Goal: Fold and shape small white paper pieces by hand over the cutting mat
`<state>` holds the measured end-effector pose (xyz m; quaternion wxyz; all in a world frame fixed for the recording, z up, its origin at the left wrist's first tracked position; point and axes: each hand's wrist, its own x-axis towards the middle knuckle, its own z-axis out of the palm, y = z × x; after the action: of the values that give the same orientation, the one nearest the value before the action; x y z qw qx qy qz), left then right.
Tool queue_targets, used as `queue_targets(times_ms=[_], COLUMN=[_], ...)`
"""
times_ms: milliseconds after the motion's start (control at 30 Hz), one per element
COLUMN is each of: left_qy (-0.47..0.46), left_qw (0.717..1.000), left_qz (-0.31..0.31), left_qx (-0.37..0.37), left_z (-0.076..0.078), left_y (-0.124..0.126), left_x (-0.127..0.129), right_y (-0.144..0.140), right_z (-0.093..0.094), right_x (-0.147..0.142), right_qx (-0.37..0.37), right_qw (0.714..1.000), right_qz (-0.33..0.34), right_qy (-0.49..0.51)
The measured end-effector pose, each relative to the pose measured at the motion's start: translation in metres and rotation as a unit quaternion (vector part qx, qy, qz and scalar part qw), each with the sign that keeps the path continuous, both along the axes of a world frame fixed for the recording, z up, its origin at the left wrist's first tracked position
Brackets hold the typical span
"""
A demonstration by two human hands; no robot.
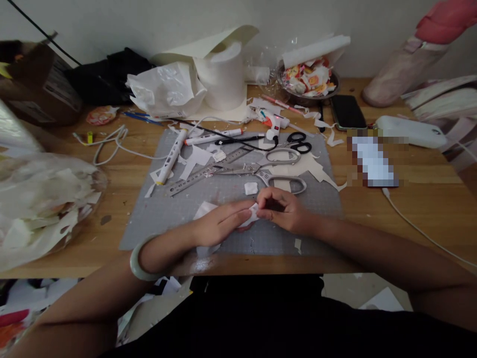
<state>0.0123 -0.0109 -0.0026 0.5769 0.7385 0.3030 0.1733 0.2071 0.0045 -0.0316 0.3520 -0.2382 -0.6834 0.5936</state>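
Over the front of a grey cutting mat (149, 219), my two hands meet at a small white piece of paper (254, 213). Thumb and fingers of my left hand (219, 221) press on its left side. My right hand (285, 211) pinches its right edge, fingers curled. Under my left hand lies a white paper sheet (204, 209), partly covered. Just beyond the fingers sits a small white paper square (251, 188). Large silver scissors (257, 171) lie behind it, near a metal ruler (201, 176) and loose paper scraps (311, 166).
Markers (173, 156), a glue gun (272, 124) and black-handled scissors (300, 142) lie at the back. A plastic bag of scraps (48, 209) stands left. On the right are a lit phone (374, 161) with a cable, a dark phone (348, 112) and a white power bank (410, 132).
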Motion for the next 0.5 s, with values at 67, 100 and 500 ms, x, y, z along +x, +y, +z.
queue_targets(times_ms=[67,100,500], left_qy=[0.001,0.005,0.046], left_qw=[1.0,1.0,0.998], left_qz=[0.003,0.003,-0.021], left_qx=[-0.016,-0.019,0.036], left_z=[-0.0007,-0.0011,-0.0008], left_y=[-0.0004,-0.0004,0.0041], left_x=[-0.0004,-0.0003,0.0027], right_y=[0.0003,0.0006,0.0052], right_z=[-0.0005,-0.0006,0.0003], right_x=[0.0001,0.0003,0.0051], right_qx=[0.014,0.022,0.218], right_qw=[1.0,1.0,0.973], right_qz=[0.001,0.006,0.048], right_qy=[-0.009,-0.011,-0.067])
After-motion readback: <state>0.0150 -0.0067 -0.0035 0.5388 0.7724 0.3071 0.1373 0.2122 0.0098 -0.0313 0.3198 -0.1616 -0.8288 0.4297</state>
